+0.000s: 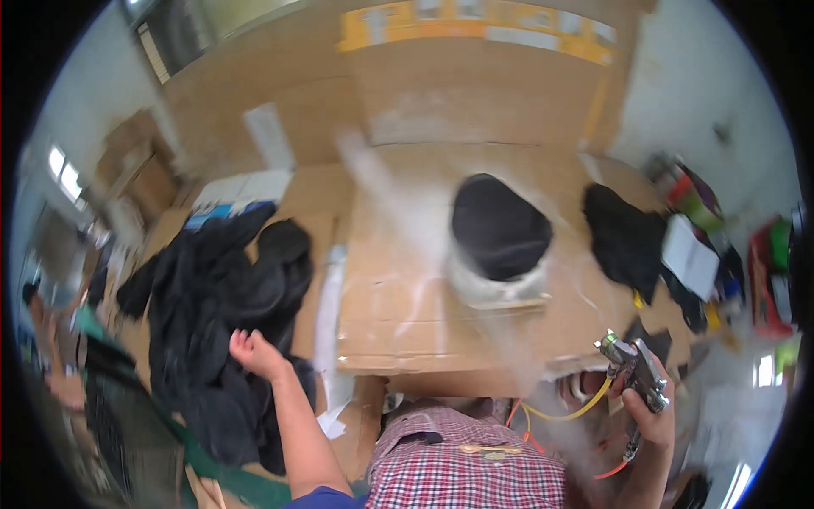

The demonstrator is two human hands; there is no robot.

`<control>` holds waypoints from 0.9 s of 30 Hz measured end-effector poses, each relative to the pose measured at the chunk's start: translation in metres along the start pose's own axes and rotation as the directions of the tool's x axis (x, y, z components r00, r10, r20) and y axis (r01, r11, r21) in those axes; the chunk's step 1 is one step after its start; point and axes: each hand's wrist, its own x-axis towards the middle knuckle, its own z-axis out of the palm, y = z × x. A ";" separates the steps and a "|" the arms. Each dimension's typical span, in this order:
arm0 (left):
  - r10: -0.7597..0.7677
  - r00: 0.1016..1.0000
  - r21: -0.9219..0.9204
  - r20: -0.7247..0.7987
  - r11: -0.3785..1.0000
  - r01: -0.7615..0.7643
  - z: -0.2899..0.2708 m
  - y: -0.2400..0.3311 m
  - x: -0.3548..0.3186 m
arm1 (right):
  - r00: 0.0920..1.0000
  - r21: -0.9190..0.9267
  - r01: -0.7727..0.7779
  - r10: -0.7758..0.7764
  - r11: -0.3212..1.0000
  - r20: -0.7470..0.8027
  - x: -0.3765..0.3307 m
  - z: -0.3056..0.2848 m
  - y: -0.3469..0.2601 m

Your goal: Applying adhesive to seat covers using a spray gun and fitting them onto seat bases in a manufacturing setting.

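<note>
My right hand (651,407) grips a metal spray gun (634,373), its nozzle end pointing up and left. A yellow hose (577,414) and an orange-red hose (612,472) run to the gun. My left hand (254,352) is loosely closed with nothing seen in it, over a heap of black fabric pieces (212,297) on the left. In front of me a black rounded piece (500,225) sits on top of a whitish block-like stand (496,284). A pale blurred streak crosses the cardboard-covered table (398,327) beside it.
Another black piece (621,236) lies at the table's right, next to a white pad (688,257) and assorted items. Upright cardboard (475,97) closes off the back. Far left, another person (55,327) is partly in view. My checked apron (466,467) touches the front.
</note>
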 end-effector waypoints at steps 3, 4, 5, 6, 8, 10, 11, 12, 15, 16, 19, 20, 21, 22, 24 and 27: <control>0.227 0.753 -0.183 0.618 0.973 -0.144 0.104 0.035 -0.079 | 0.983 -0.035 0.013 -0.019 0.999 -0.184 -0.047 -0.022 0.007; 0.348 0.606 -0.273 0.716 0.938 -0.216 0.131 0.052 -0.117 | 0.972 -0.019 -0.030 0.025 0.999 -0.235 -0.059 -0.025 0.005; 0.458 0.412 -0.257 0.788 0.852 -0.455 0.151 0.065 -0.144 | 0.958 0.002 -0.070 0.068 0.998 -0.277 -0.071 -0.025 0.002; 0.500 0.288 -0.312 0.817 0.803 -0.508 0.167 0.075 -0.172 | 0.948 0.046 -0.077 0.088 0.996 -0.305 -0.083 -0.023 0.001; 0.540 0.144 -0.389 0.829 0.743 -0.545 0.190 0.094 -0.208 | 0.955 0.065 -0.036 0.054 0.997 -0.291 -0.104 -0.016 0.005; 0.542 -0.070 -0.432 0.838 0.579 -0.691 0.206 0.107 -0.228 | 0.975 0.011 0.033 -0.030 0.999 -0.219 -0.119 -0.010 0.004; 0.550 -0.083 -0.449 0.831 0.576 -0.683 0.216 0.105 -0.232 | 0.971 0.008 0.032 -0.029 0.999 -0.238 -0.124 -0.008 0.000; 0.585 -0.088 -0.466 0.806 0.537 -0.703 0.228 0.099 -0.233 | 0.965 -0.010 0.027 -0.029 1.000 -0.261 -0.130 -0.005 -0.005; 0.638 -0.116 -0.517 0.761 0.489 -0.702 0.246 0.101 -0.229 | 0.887 0.041 -0.012 0.030 0.999 -0.461 -0.143 0.005 -0.019; 0.618 -0.143 -0.521 0.773 0.489 -0.700 0.249 0.103 -0.227 | 0.886 0.081 -0.001 0.038 0.997 -0.463 -0.145 0.007 -0.022; 0.590 -0.182 -0.531 0.787 0.496 -0.687 0.251 0.108 -0.225 | 0.941 0.158 -0.011 0.064 0.987 -0.333 -0.144 0.012 -0.029; 0.579 -0.175 -0.524 0.796 0.516 -0.677 0.250 0.110 -0.225 | 0.970 0.060 0.023 -0.008 0.998 -0.241 -0.142 0.010 -0.026; 0.568 -0.168 -0.516 0.806 0.535 -0.669 0.249 0.111 -0.225 | 0.987 -0.009 0.001 -0.003 1.000 -0.162 -0.138 0.008 -0.030; 0.571 -0.179 -0.524 0.801 0.527 -0.669 0.249 0.111 -0.225 | 0.989 -0.088 -0.039 0.026 0.995 -0.148 -0.134 0.005 -0.035; 0.573 -0.167 -0.522 0.803 0.538 -0.662 0.247 0.109 -0.225 | 0.981 -0.214 -0.054 0.012 0.975 -0.193 -0.124 -0.008 -0.039; 0.549 -0.147 -0.496 0.823 0.568 -0.657 0.245 0.104 -0.226 | 0.907 -0.085 -0.063 0.021 0.994 -0.421 -0.120 -0.035 -0.029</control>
